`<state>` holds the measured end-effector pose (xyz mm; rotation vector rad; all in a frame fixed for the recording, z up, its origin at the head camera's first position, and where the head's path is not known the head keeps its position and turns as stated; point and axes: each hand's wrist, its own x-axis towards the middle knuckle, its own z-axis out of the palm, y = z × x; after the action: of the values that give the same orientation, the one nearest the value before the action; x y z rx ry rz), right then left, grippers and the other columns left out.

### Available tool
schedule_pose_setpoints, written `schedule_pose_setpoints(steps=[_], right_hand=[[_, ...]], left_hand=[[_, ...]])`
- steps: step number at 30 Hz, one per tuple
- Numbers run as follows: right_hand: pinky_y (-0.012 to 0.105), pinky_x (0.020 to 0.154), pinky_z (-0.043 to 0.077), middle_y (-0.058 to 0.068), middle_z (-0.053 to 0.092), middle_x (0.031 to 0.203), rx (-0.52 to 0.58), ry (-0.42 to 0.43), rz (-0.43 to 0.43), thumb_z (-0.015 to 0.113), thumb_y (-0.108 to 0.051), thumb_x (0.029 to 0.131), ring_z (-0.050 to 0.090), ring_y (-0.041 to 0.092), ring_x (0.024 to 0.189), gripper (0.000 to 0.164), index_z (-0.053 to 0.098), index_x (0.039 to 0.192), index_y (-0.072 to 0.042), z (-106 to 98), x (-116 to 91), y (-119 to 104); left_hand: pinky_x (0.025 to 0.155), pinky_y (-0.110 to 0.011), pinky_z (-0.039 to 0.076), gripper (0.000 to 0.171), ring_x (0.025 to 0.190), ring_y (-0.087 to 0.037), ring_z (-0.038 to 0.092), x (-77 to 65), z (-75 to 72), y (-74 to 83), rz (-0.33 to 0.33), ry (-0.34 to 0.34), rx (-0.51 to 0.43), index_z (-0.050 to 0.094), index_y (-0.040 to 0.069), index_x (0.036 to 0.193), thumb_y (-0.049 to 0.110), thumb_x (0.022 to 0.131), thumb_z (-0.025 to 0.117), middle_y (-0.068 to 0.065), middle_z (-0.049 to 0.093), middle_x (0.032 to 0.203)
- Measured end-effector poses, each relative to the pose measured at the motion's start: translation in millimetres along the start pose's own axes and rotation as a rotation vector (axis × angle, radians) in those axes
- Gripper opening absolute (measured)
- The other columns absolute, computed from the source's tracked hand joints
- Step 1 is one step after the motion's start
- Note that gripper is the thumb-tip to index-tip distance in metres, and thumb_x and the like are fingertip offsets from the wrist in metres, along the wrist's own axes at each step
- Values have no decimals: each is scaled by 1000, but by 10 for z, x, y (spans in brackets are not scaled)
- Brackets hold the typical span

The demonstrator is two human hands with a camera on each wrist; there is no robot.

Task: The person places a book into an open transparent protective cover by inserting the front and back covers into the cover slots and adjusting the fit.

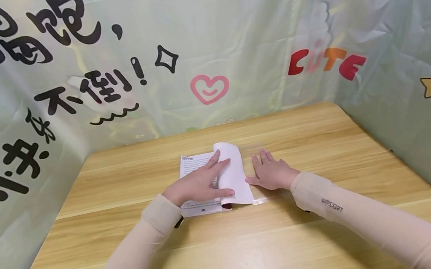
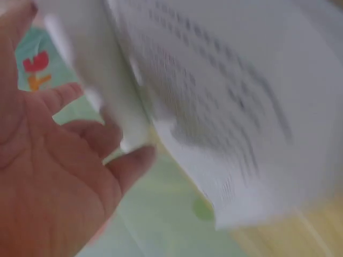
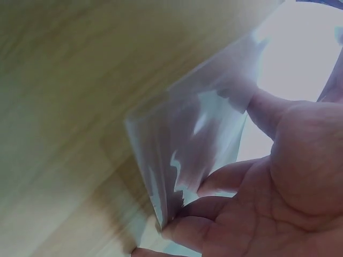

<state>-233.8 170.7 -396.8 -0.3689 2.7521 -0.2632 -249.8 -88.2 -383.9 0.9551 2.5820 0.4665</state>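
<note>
A booklet (image 1: pixel 199 163) with printed text lies on the table. Its white, blank-looking leaf (image 1: pixel 236 176) is raised and curved at the right side. My left hand (image 1: pixel 194 184) reaches across the printed page, fingers spread and touching the white leaf. In the left wrist view, the fingertips meet the edge of the bent leaf, and the printed page (image 2: pixel 209 85) is blurred. My right hand (image 1: pixel 273 174) rests flat to the right, on a clear plastic cover (image 3: pixel 187 139) that reaches out from the booklet. Its thumb is near the leaf's edge. Part of the plastic is hidden by the hand.
The wooden table (image 1: pixel 127 180) runs around the booklet on every side. Behind it and at both sides hangs a pale green printed curtain (image 1: pixel 245 29), close to the table's edges.
</note>
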Motion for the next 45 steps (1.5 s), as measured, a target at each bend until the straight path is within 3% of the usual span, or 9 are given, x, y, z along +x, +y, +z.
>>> schedule_pose_setpoints(steps=[5, 11, 19, 31, 38, 45], right_hand=[[80, 122, 27, 41, 10, 172, 17, -6, -8, 49, -58, 110, 13, 55, 163, 91, 23, 166, 10, -24, -37, -6], [81, 122, 26, 41, 9, 172, 27, -17, -12, 49, -56, 111, 12, 55, 163, 91, 21, 166, 10, -36, -46, 5], [80, 121, 29, 41, 7, 172, 2, -22, -27, 47, -54, 112, 11, 56, 163, 88, 20, 167, 10, -23, -9, 30], [81, 122, 25, 42, 4, 172, 30, -56, -48, 42, -56, 113, 7, 55, 164, 89, 17, 167, 11, -36, 16, 80], [82, 121, 24, 43, 6, 171, 50, -45, -55, 43, -55, 113, 8, 56, 164, 89, 19, 166, 12, -44, 3, 53], [84, 121, 22, 44, 5, 171, 68, -48, -55, 43, -55, 113, 6, 56, 163, 89, 19, 165, 13, -40, 2, 57]], left_hand=[[136, -48, 22, 114, 169, -28, 13, -81, -76, -163, 10, -18, -75, 12, 17, 175, 58, 93, 80, -7, -2, 183], [137, -51, 15, 113, 170, -30, 2, -103, -51, -247, 25, -61, -105, 2, 21, 175, 60, 96, 74, -2, -8, 182], [136, -59, 14, 109, 168, -44, 3, -77, -46, -215, -2, -59, -97, 5, 27, 175, 64, 97, 71, 1, -8, 182], [136, -60, 14, 107, 168, -45, 3, -60, -19, -171, -48, -59, -83, 6, 33, 174, 71, 95, 67, 4, -8, 182], [135, -62, 18, 107, 168, -39, 5, -47, 22, -167, -85, -54, -91, 2, 40, 173, 76, 94, 65, 9, -7, 181], [134, -61, 20, 110, 166, -48, 9, -43, 41, -119, -69, -42, -61, -2, 33, 173, 75, 96, 63, 8, -8, 181]])
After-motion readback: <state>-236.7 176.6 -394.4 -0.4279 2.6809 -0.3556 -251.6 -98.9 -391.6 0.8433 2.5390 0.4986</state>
